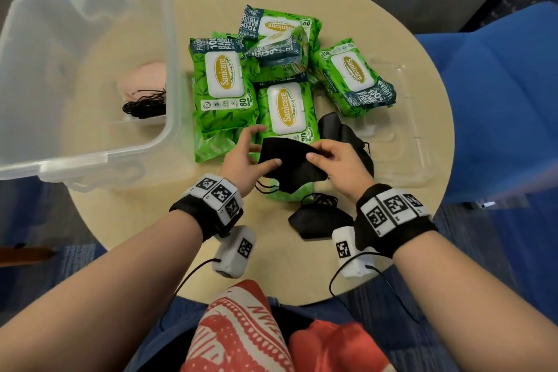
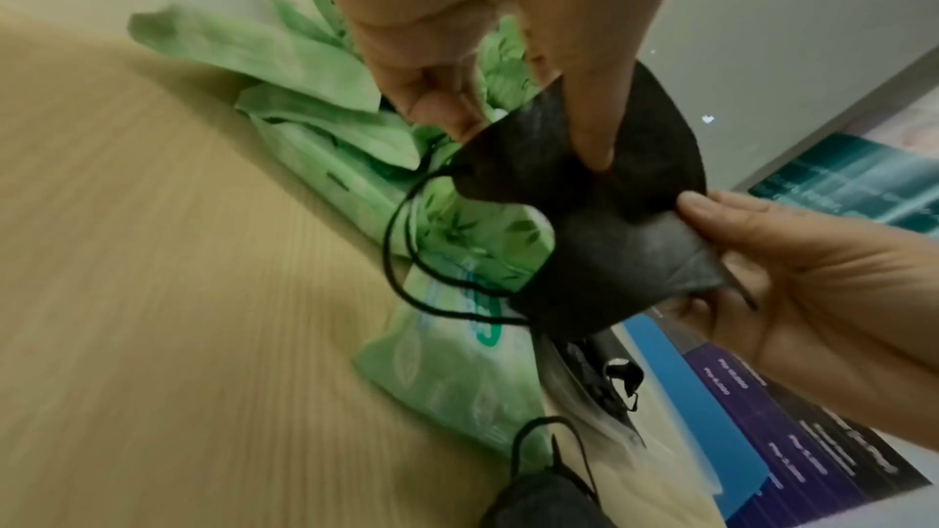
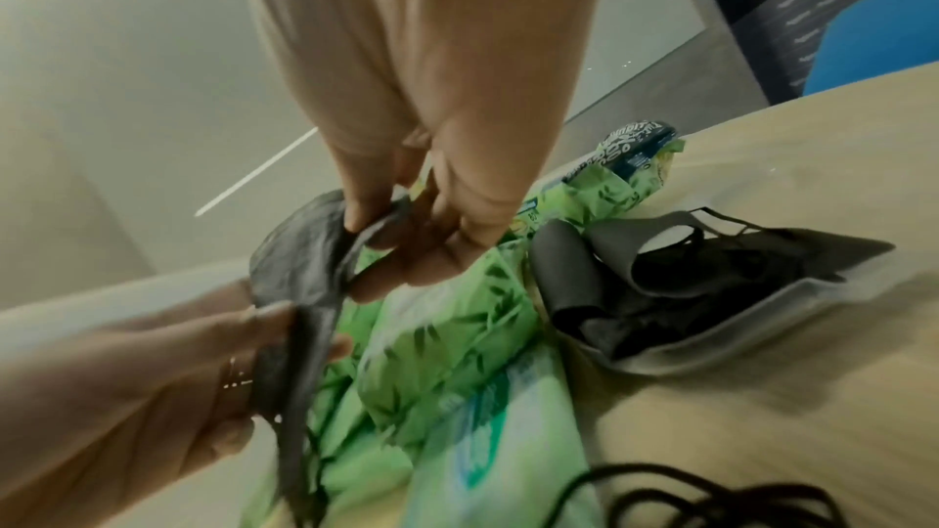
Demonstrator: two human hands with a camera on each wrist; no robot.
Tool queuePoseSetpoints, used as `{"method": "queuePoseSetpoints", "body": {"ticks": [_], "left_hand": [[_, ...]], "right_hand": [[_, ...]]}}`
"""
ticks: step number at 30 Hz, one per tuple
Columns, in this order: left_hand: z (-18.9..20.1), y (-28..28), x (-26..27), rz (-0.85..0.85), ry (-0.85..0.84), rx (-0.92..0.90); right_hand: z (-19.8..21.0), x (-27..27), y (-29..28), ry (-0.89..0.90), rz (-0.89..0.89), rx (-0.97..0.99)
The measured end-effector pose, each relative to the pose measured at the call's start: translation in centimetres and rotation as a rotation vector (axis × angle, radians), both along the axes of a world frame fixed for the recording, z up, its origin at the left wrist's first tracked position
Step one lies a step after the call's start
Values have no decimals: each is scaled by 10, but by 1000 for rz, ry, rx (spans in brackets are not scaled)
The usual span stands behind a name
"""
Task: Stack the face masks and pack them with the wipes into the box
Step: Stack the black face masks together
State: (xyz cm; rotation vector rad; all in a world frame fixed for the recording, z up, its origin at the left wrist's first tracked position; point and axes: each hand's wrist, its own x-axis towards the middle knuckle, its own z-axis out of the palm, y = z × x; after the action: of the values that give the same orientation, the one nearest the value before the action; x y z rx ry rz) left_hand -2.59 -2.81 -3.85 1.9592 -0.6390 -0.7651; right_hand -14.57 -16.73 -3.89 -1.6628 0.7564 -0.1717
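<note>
You hold one black face mask [image 1: 291,164] with both hands, a little above the green wipes packs [image 1: 287,109] in the middle of the round table [image 1: 120,226]. I judge that this mask is very light, soft and floppy, so it bends and folds easily, and its thin ear loops [image 2: 406,255] hang free and can catch on other things. Better take it by the folded edges of the fabric, not by the loops. Your left hand [image 1: 244,160] pinches the left edge between thumb and fingers. Your right hand [image 1: 335,157] pinches the right edge with the thumb on top. Both grips are narrow, only the fabric is between the fingers. More black masks [image 1: 321,219] lie on the table near your right wrist and behind it. The clear box [image 1: 90,157] stands at the left, with a pink mask [image 1: 148,78] inside.
</note>
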Motion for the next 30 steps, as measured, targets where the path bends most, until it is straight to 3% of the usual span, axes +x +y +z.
{"method": "queuePoseSetpoints", "body": {"ticks": [4, 7, 10, 12, 14, 16, 23, 26, 30], "left_hand": [[16, 1, -7, -150, -61, -224], [22, -7, -7, -152, -82, -268], [19, -6, -1, -58, -63, -259], [18, -2, 3, -21, -86, -218], [18, 1, 6, 2, -100, -200], [19, 3, 9, 23, -125, -181], [19, 9, 15, 70, -151, -119], [18, 11, 16, 77, -159, -101], [18, 10, 15, 117, -144, -78]], "right_hand": [[18, 4, 2, -101, 113, 147], [17, 7, -5, -66, 79, 51], [1, 4, -29, 129, -115, -294], [-7, -1, -44, 365, -186, -483], [-11, -2, -51, 567, -171, -519], [-15, 1, -51, 636, -130, -495], [-35, 16, -48, 739, -35, -522], [-33, 14, -52, 659, -29, -541], [-23, 5, -57, 498, -183, -426]]}}
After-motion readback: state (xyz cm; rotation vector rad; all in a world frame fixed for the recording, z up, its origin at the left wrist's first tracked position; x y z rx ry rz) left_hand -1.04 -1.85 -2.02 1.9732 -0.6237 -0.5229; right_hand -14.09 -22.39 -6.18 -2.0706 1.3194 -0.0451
